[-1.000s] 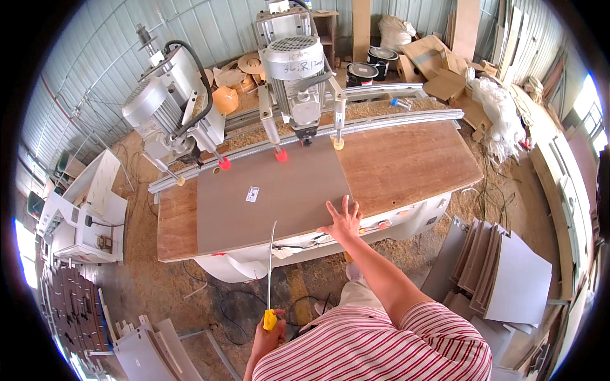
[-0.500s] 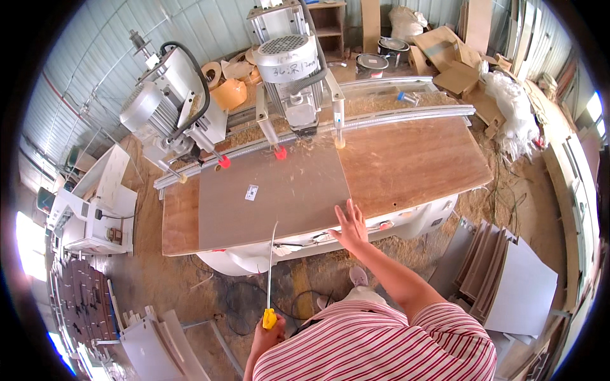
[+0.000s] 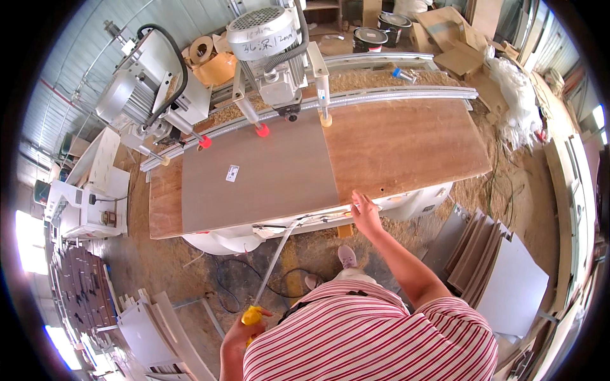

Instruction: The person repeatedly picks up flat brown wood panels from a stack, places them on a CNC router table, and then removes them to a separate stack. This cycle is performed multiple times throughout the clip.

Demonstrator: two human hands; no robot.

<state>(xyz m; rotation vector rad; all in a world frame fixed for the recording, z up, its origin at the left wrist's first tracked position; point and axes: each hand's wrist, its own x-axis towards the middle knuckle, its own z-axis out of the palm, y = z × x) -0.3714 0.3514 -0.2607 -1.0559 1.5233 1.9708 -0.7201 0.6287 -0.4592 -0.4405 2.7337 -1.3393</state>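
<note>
Hands at the front edge of the workbench
Right hand (image 3: 365, 213), fingers loosely open, touches the grey panel (image 3: 257, 171) at centre frame; left hand (image 3: 244, 333) grips a yellow-handled tape (image 3: 254, 314) at lower centre.

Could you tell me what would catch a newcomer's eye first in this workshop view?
Probably the grey panel lying flat on the wooden worktable, under the drilling machine's ribbed motor at the top. Below, the right hand touches the table's near edge, and the left hand grips a yellow-handled tool.

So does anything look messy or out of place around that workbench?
Sawdust is heaped along the back of the wooden bench behind the rail and scattered over the floor. Cables lie loose below. The grey panel sits flat and square.
</note>
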